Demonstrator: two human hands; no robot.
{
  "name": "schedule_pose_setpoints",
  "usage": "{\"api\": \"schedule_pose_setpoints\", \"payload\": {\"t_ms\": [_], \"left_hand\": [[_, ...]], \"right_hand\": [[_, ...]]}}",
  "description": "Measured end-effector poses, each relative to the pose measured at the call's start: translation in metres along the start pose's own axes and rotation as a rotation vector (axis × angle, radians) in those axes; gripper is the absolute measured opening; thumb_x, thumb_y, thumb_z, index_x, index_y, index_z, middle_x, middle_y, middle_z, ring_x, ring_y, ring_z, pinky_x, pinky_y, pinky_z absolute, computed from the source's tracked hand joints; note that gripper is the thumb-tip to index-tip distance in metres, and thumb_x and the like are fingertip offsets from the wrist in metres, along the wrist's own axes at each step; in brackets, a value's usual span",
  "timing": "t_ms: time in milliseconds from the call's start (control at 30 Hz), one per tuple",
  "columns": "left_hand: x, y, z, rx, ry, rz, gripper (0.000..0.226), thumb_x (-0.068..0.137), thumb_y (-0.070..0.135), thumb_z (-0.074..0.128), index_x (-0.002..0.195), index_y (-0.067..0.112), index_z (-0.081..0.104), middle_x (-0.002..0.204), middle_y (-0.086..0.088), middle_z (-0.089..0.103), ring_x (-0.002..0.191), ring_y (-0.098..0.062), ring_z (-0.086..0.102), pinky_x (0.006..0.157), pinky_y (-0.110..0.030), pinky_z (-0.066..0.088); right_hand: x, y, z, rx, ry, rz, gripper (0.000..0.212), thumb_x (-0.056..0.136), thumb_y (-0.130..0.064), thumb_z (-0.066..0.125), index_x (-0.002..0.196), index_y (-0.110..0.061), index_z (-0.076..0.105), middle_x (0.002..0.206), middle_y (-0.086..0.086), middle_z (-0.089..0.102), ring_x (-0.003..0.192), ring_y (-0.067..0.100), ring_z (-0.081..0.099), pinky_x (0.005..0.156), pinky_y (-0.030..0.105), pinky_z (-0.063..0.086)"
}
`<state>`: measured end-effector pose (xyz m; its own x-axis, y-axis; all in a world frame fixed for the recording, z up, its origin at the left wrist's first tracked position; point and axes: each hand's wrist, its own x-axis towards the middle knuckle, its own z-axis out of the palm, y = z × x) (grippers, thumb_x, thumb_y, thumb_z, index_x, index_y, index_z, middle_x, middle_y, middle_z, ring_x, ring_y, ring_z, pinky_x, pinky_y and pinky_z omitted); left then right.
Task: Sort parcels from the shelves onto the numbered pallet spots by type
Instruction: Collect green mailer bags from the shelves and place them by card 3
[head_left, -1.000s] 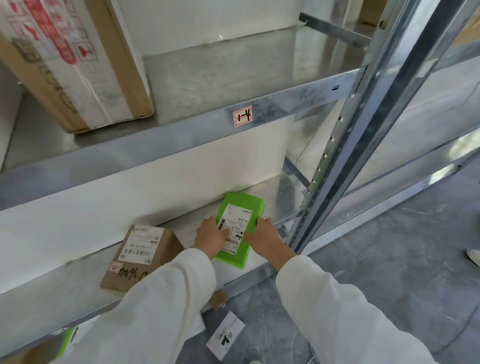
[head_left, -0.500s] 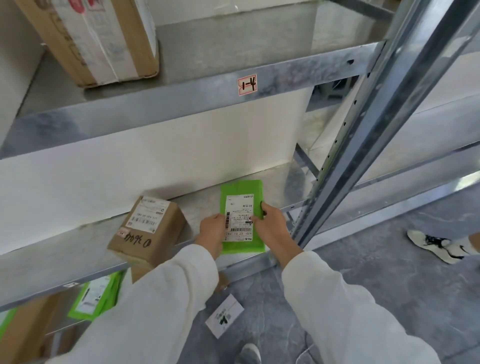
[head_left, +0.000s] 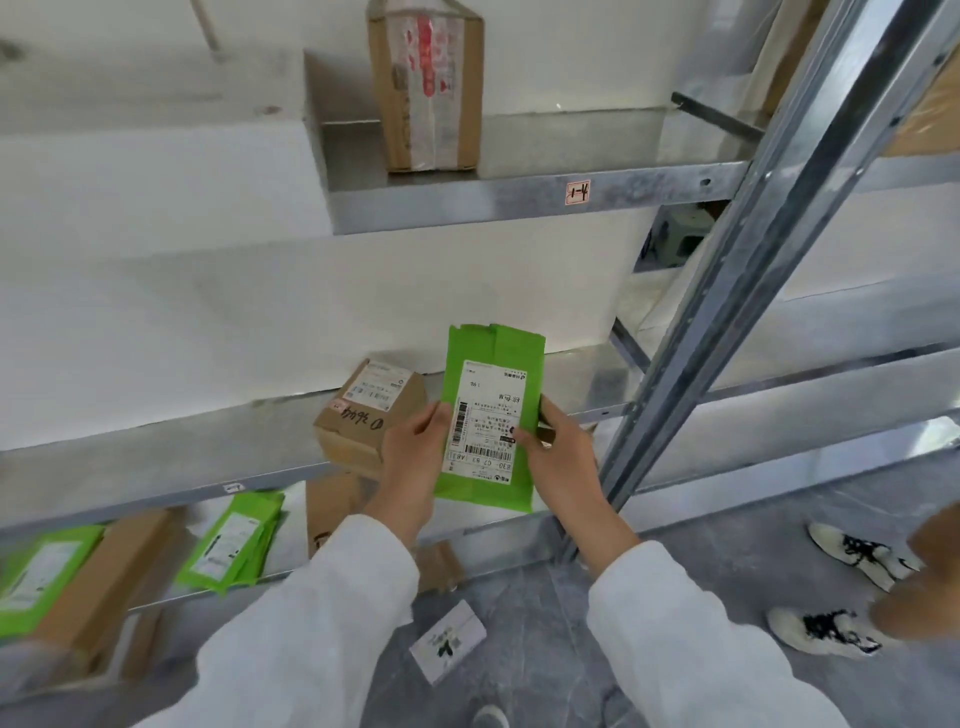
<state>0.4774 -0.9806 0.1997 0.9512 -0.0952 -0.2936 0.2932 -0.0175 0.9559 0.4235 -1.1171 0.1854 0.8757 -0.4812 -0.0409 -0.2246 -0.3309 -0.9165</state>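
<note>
Below, the bottom shelf (head_left: 166, 598) is blurred and partly hidden by the white sleeves (head_left: 311, 623), so its green packets (head_left: 234, 540) are hard to count. A small cardboard box (head_left: 363, 415) sits on the middle shelf (head_left: 156, 452) just behind the left hand (head_left: 413, 462), and a metal post (head_left: 727, 291) rises just beside the right hand (head_left: 563, 457). Both hands grip the green parcel (head_left: 491, 415) by its long edges, holding it up before the middle shelf.

Single head-worn wide-angle view. Faces forward and down onto metal shelving (head_left: 467, 200), near; wearer's white sleeves (head_left: 311, 623) enter from bottom edge; grey floor (head_left: 753, 561) fills lower right.
</note>
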Motion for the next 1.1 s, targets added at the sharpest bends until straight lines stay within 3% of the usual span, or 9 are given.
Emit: {"api": "schedule_pose_setpoints", "payload": {"t_ms": [167,333,400,467,567,667,800,967,1100], "left_hand": [[-0.067,0.002,-0.074,-0.065,0.077,0.097,0.025,0.096,0.029,0.056,0.079,0.038,0.071,0.088,0.007,0.075,0.085,-0.015,0.070,0.081,-0.036,0.056],[-0.134,-0.007,-0.153,-0.086,0.194,0.221,0.020,0.097,0.018,0.055,0.097,0.034,0.068,0.072,0.022,0.068,0.068,0.004,0.064,0.061,-0.011,0.051],[-0.162,-0.016,-0.183,-0.114,0.251,0.227,0.023,0.096,0.016,0.056,0.097,0.035,0.069,0.078,0.019,0.072,0.070,0.007,0.066,0.064,-0.012,0.052],[-0.187,-0.029,-0.215,-0.144,0.320,0.205,0.021,0.095,0.019,0.058,0.105,0.032,0.071,0.097,0.007,0.075,0.086,-0.005,0.070,0.079,-0.027,0.056],[-0.221,-0.044,-0.267,-0.203,0.448,0.202,0.020,0.095,0.018,0.059,0.103,0.030,0.073,0.099,0.004,0.075,0.098,-0.017,0.070,0.090,-0.041,0.055],[-0.254,-0.053,-0.319,-0.285,0.557,0.204,0.021,0.094,0.013,0.061,0.111,0.017,0.071,0.093,0.011,0.074,0.089,-0.005,0.070,0.084,-0.030,0.058],[-0.300,-0.066,-0.388,-0.336,0.735,0.215,0.029,0.091,0.016,0.065,0.119,0.007,0.068,0.111,-0.006,0.072,0.101,-0.018,0.068,0.093,-0.041,0.054],[-0.360,-0.078,-0.459,-0.420,0.961,0.269,0.021,0.093,0.010,0.061,0.110,0.019,0.069,0.082,0.012,0.074,0.072,0.001,0.069,0.060,-0.013,0.054],[-0.393,-0.087,-0.511,-0.466,1.135,0.258,0.022,0.092,0.013,0.064,0.113,0.018,0.069,0.084,0.010,0.075,0.076,-0.003,0.071,0.064,-0.018,0.056]], "right_hand": [[-0.068,-0.040,0.030,0.042,-0.078,-0.092,0.041,0.092,-0.006,0.058,0.127,-0.028,0.055,0.105,-0.016,0.062,0.093,0.002,0.058,0.086,0.019,0.048],[-0.142,-0.066,0.071,0.088,-0.195,-0.160,0.035,0.090,-0.002,0.059,0.121,-0.018,0.062,0.104,-0.010,0.065,0.094,0.008,0.060,0.069,-0.002,0.041],[-0.170,-0.074,0.091,0.091,-0.250,-0.183,0.035,0.091,-0.002,0.059,0.121,-0.019,0.062,0.111,-0.008,0.066,0.101,0.010,0.060,0.077,0.002,0.044],[-0.198,-0.082,0.113,0.097,-0.316,-0.216,0.036,0.090,-0.003,0.060,0.121,-0.020,0.062,0.117,-0.006,0.066,0.107,0.011,0.060,0.092,0.019,0.049],[-0.240,-0.097,0.152,0.102,-0.431,-0.253,0.037,0.089,-0.004,0.062,0.123,-0.019,0.063,0.116,-0.007,0.067,0.107,0.010,0.062,0.097,0.036,0.051],[-0.276,-0.114,0.191,0.104,-0.539,-0.308,0.043,0.089,-0.004,0.063,0.127,-0.023,0.060,0.117,-0.009,0.067,0.106,0.007,0.062,0.097,0.035,0.051],[-0.326,-0.141,0.248,0.067,-0.688,-0.412,0.045,0.089,-0.008,0.064,0.129,-0.029,0.059,0.119,-0.012,0.066,0.108,0.008,0.061,0.099,0.037,0.048],[-0.393,-0.177,0.318,0.072,-0.917,-0.496,0.046,0.089,-0.009,0.064,0.132,-0.023,0.057,0.121,-0.007,0.065,0.108,0.009,0.061,0.097,0.029,0.048],[-0.440,-0.198,0.370,0.094,-1.050,-0.529,0.048,0.089,-0.008,0.065,0.133,-0.026,0.056,0.116,-0.011,0.064,0.104,0.007,0.061,0.089,0.021,0.048]]}}
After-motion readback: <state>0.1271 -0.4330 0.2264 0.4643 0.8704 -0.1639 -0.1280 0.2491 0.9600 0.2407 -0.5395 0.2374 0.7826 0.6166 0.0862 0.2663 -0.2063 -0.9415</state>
